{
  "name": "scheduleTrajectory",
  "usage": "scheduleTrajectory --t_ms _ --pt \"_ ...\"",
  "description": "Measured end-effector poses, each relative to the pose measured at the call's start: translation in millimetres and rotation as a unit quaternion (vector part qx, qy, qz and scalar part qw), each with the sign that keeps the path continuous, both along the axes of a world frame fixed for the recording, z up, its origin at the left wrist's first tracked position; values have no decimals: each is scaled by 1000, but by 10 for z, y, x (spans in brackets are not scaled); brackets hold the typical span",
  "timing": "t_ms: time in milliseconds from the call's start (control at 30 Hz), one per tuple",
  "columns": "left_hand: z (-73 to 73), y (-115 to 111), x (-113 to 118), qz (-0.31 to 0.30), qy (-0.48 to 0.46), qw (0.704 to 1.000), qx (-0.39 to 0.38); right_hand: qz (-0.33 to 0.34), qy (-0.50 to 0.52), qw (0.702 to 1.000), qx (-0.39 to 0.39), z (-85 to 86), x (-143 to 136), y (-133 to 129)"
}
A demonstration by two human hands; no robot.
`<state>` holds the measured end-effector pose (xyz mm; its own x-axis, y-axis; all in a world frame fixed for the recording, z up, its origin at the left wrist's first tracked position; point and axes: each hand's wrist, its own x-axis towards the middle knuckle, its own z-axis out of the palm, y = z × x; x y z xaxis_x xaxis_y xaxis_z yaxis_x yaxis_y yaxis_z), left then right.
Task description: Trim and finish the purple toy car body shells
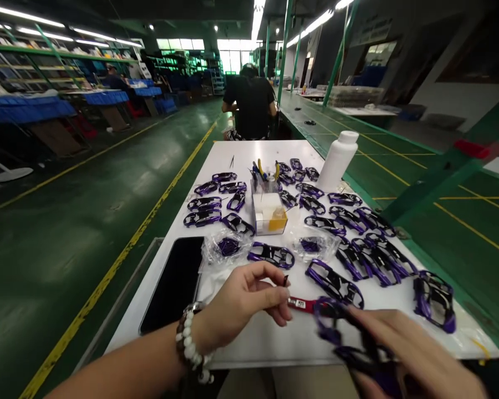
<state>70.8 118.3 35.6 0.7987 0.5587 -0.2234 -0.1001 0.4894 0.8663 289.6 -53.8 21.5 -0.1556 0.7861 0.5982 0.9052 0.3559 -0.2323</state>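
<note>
My left hand, a beaded bracelet on its wrist, pinches a small dark piece between thumb and forefinger above the table. The piece is too small to name. My right hand, smeared by motion, grips a purple and black toy car body frame at the table's near edge. Between the hands lies a red tool with a white label, its far end hidden behind the frame. Just beyond are another car body frame and two clear plastic bags with purple parts inside.
Several more car frames cover both sides of the white table. A clear box with pliers, a white bottle and a black tablet stand or lie there. A person sits beyond. A green post rises at right.
</note>
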Motion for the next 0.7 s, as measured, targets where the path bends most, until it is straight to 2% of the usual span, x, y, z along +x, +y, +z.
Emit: scheduleTrajectory --t_ms 133,200,333,467,567,633,700 --pt "49 18 10 -16 -23 997 -74 54 -12 996 -67 -267 -394 229" --pt "62 32 10 -24 -32 994 -99 69 -21 994 -84 -357 -493 321" --pt "94 97 -1 -20 -49 992 -112 91 -43 991 -88 -434 -463 458" --pt "107 148 -27 -6 -49 995 -91 75 -30 992 -98 -432 -372 456" --pt "99 137 -45 4 -18 999 -29 50 16 993 -102 -402 -333 387" --pt "94 123 -49 14 9 998 62 45 20 992 -112 -383 -311 357" --pt "101 119 -47 32 35 981 189 53 3 990 -134 -375 -290 356"
